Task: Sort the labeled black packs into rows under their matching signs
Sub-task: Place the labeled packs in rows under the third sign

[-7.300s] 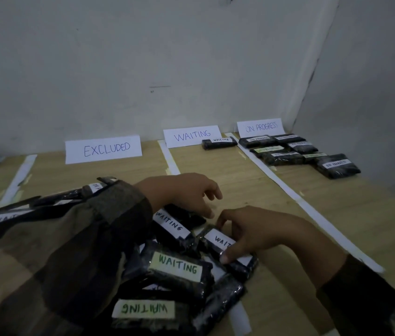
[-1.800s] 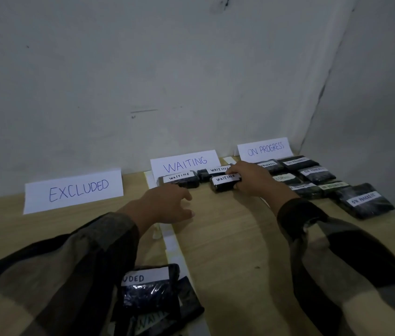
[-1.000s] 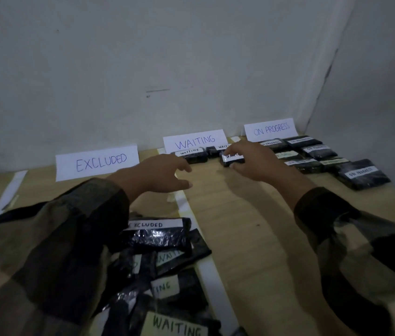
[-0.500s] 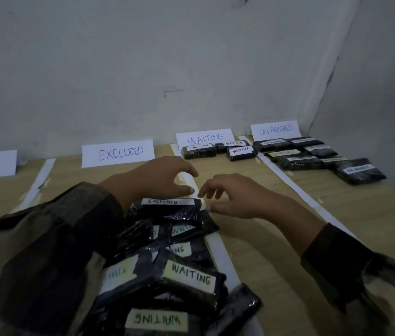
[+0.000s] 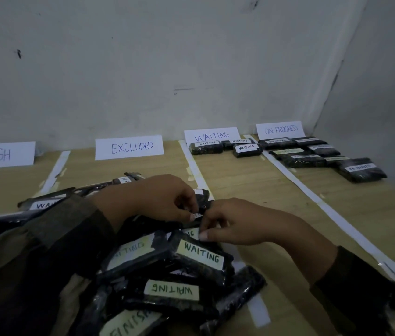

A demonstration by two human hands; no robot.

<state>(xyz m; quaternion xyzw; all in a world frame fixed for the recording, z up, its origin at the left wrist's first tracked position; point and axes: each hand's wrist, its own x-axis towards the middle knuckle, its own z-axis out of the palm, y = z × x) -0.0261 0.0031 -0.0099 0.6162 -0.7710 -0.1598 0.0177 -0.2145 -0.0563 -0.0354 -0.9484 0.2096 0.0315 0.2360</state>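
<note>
A heap of black packs (image 5: 167, 270) lies near me, with WAITING and FINISH labels showing. My left hand (image 5: 157, 200) and my right hand (image 5: 247, 224) meet at the heap's far end. Both pinch the topmost black pack (image 5: 202, 198), whose white label is mostly hidden. My right thumb rests on a pack just below it. Four paper signs stand along the wall: FINISH (image 5: 2, 155), EXCLUDED (image 5: 129, 147), WAITING (image 5: 212, 135) and ON PROGRESS (image 5: 280, 129). Three WAITING packs (image 5: 247, 150) lie under their sign. Several ON PROGRESS packs (image 5: 303, 160) lie under theirs.
White paper strips (image 5: 325, 207) taped to the wooden table (image 5: 252, 185) divide it into lanes. A grey wall closes the back and another the right side. More packs (image 5: 46, 204) spread left behind my left sleeve.
Both hands have come back from the WAITING row, where two packs were added, to the near heap. They were open half a second ago and have now closed on the top pack.
</note>
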